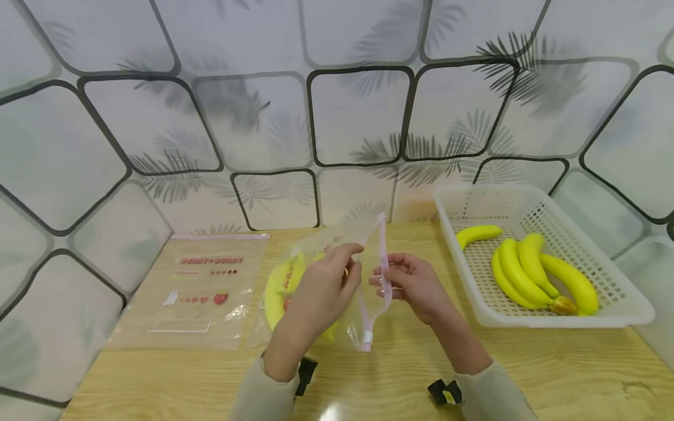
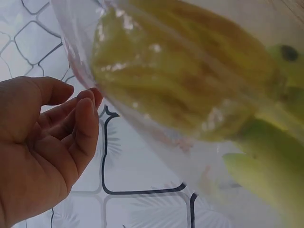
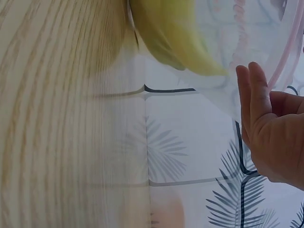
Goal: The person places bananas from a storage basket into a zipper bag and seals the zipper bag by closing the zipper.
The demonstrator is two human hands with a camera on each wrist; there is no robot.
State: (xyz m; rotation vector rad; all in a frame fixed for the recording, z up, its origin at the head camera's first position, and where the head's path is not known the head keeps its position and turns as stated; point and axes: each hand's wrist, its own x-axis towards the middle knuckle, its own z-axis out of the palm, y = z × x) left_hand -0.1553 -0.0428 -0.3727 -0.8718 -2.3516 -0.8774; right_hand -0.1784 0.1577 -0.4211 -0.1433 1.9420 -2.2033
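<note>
Bag (image 1: 347,330), head: laid toward worktop's (image 1: 389,380) back edge, rim (image 1: 383,248) turned right; bananas (image 1: 274,299) inside, nearer left hand (image 1: 323,289).
Left fingers (image 2: 85,121), left wrist: loosely bent, thumb apart; bag contact unclear.
Rim, right wrist: pinched by right hand (image 3: 275,135).

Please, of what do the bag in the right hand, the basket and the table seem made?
Bag: seemingly thin, glossy plastic film; bananas show through and its creases catch highlights. Basket: probably moulded white plastic, satin, with regular holes. Table: wood or wood-look laminate, somewhat shiny; grain and a bright reflection show.
</note>
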